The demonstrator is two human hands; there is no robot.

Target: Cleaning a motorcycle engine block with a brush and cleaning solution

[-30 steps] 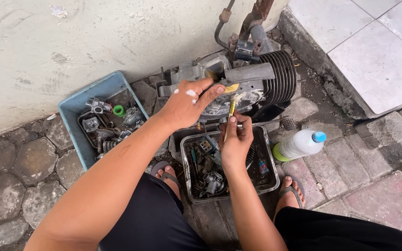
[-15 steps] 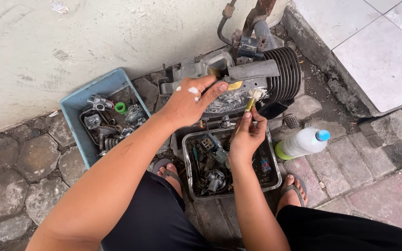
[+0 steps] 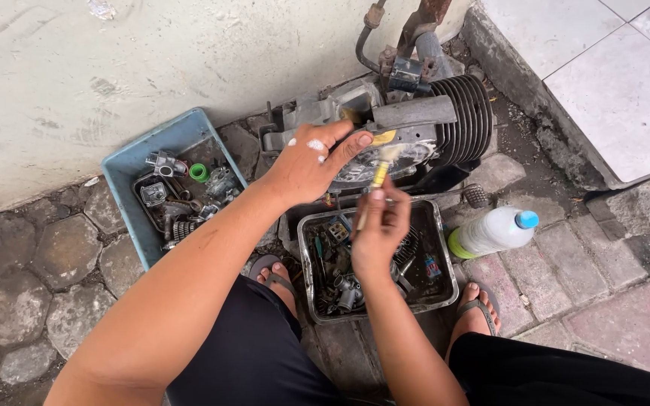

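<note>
Down on the paving stones (image 3: pixel 603 256), the person squats over a small engine (image 3: pixel 415 128) that lies on its side against the plastered wall (image 3: pixel 114 60). The left hand (image 3: pixel 310 162) rests flat on the casing with its fingers (image 3: pixel 351 144) spread wide and closed on nothing, a steadying press and no more. The right hand (image 3: pixel 376 225) has its fingers pinched narrow around the yellow handle of a small brush (image 3: pixel 379 174), bristles up against the engine's side cover.

That engine looks like cast metal throughout: dull grey housing, a dark cylinder with close-set cooling fins (image 3: pixel 464 116), greasy and gritty by the look of it. I would judge it heavy, wholly stiff and slick with oil, best gripped by the solid housing and not by the thin fins or the rusty pipe (image 3: pixel 419 19) at the top. The brush, by contrast, seems light and easy, its bristles soft and giving.

Just below the hands sits a battered metal tray (image 3: pixel 438 297) full of small oily parts, and to the left a blue plastic tray (image 3: pixel 126 177) holds more fittings and a green ring (image 3: pixel 199 173). A plastic bottle (image 3: pixel 494 231) with a blue cap lies on the ground to the right, beside a sandalled foot (image 3: pixel 479 312).
</note>
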